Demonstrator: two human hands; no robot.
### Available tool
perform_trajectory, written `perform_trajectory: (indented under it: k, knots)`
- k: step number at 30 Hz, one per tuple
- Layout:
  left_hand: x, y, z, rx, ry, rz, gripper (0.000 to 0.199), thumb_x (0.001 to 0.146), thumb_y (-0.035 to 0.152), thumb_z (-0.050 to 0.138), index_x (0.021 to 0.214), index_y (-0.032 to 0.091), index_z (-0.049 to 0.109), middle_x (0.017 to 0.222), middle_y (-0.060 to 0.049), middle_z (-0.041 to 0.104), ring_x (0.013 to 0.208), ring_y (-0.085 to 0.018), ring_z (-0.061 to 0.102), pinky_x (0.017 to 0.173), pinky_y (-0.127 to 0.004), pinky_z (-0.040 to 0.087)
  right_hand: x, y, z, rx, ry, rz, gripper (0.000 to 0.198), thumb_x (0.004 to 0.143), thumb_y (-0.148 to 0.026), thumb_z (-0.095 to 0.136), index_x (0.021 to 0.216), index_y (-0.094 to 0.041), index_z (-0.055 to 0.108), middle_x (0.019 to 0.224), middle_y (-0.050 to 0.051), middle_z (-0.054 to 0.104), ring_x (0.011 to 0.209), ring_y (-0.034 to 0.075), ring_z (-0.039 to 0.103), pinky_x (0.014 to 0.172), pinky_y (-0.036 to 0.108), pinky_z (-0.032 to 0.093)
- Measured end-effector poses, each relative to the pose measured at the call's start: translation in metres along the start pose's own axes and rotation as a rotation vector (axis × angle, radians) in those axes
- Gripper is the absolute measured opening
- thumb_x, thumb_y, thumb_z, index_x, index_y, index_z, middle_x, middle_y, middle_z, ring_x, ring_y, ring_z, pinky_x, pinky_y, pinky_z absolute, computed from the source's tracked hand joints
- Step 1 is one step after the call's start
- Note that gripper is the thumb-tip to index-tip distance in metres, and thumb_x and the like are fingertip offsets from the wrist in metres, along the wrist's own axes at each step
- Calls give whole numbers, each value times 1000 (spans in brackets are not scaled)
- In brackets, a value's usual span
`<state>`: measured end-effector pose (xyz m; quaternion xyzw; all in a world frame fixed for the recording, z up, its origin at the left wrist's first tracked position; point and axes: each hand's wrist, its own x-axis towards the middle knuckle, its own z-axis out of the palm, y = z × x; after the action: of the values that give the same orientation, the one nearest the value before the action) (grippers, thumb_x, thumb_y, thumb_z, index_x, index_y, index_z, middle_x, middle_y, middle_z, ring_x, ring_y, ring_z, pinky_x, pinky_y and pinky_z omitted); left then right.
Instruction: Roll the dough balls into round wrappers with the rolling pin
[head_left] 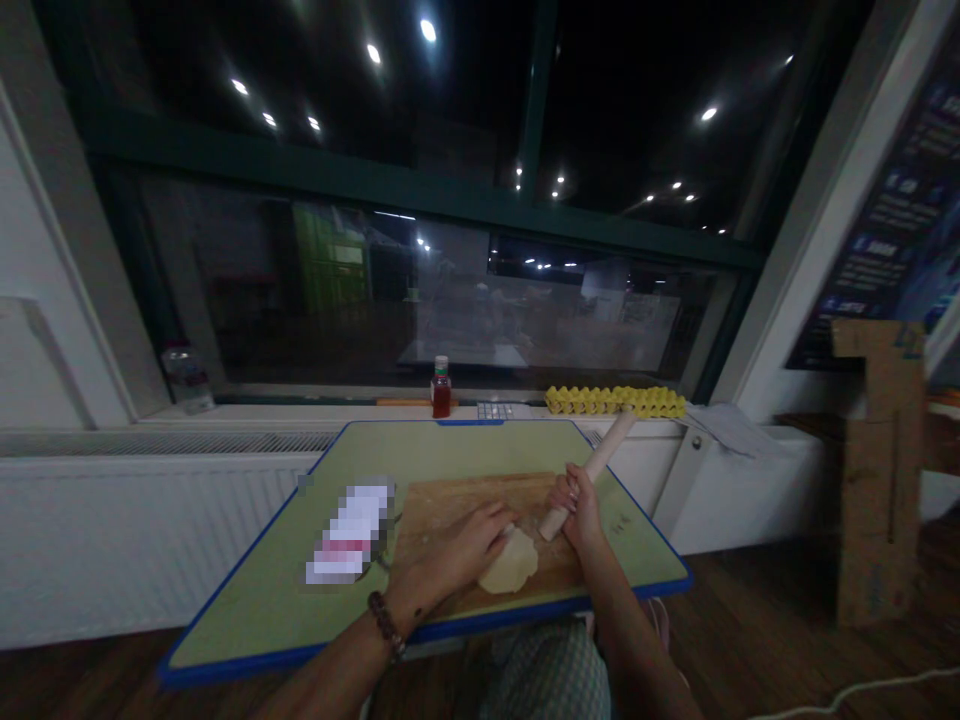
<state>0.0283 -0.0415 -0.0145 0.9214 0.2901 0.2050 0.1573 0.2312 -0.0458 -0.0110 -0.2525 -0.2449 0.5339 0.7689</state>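
Looking down from the head camera: left hand point(459, 550) laid flat, fingers spread, on the near-left edge of a pale dough round point(510, 566), not gripping. Right hand point(576, 505) closed around a wooden rolling pin point(589, 474); long axis running diagonally, near end down by the dough's far edge, far end pointing up and away to the right. Dough lying on a wooden board point(450, 500), near its front right part, on a green, blue-edged surface point(270, 590). Behind on the sill, a red bottle point(441, 390) and yellow egg tray point(615, 401).
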Motion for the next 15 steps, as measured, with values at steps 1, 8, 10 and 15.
perform_trajectory:
  k: [1, 8, 10, 15]
  knots:
    - [-2, 0, 2, 11, 12, -37, 38, 89, 18, 47, 126, 22, 55, 129, -7, 57, 120, -22, 51, 105, -37, 39, 0, 0, 0, 2, -2, 1, 44, 62, -33, 73, 53, -22, 31, 39, -14, 28, 32, 1, 15, 32, 15, 23]
    - [-3, 8, -1, 5, 29, -68, 29, 92, 21, 44, 113, 18, 64, 117, -8, 61, 112, -20, 55, 102, -35, 42, 1, 0, -2, -37, -31, -12, 45, 65, -34, 72, 54, -22, 30, 40, -14, 26, 32, 2, 15, 32, 16, 22]
    - [-6, 13, -3, 75, 42, -40, 28, 94, 27, 43, 111, 20, 65, 115, -7, 62, 110, -21, 55, 101, -37, 42, 1, 1, -2, -36, -33, -13, 46, 65, -35, 72, 54, -22, 29, 40, -14, 27, 32, 2, 16, 33, 16, 23]
    - [-18, 25, 0, 243, 98, -53, 36, 97, 39, 41, 119, 21, 62, 126, -9, 60, 120, -28, 47, 103, -47, 35, 0, 0, -2, -37, -33, -17, 45, 65, -35, 71, 55, -22, 29, 40, -14, 26, 32, 2, 16, 33, 16, 22]
